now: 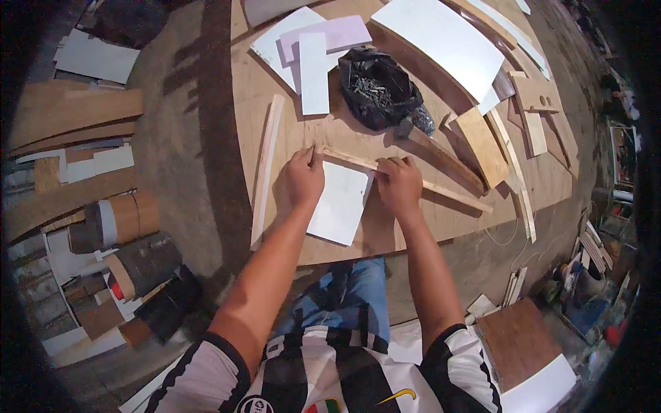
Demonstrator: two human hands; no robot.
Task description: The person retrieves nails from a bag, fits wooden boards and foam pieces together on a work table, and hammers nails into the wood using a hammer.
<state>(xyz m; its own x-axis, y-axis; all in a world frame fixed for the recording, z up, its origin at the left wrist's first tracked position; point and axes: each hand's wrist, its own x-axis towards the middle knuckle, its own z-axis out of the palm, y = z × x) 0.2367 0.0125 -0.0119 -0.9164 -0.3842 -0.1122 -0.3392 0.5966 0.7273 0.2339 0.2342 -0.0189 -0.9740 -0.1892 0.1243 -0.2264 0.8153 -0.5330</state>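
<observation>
A thin wooden strip (pixel 454 197) runs slantwise over the plywood table, from upper left down to the right. My left hand (pixel 306 175) pinches its left end, fingers closed. Further along, my right hand (pixel 401 180) has its fingers closed around the middle of the same strip. Under the strip, between my forearms, lies a white rectangular panel (pixel 339 206). Left of my left hand a long pale strip (pixel 267 172) lies on the table. Beyond my hands sits an open black plastic bag (pixel 379 89) with many small metal pieces in it.
White panels, a narrow white board (pixel 314 74) and a large curved white-topped piece (pixel 441 45) lie across the far side of the plywood table (pixel 427 237). Wood blocks (pixel 482 148) and curved strips are at the right. Stacked boards (pixel 76 117) fill the floor at left.
</observation>
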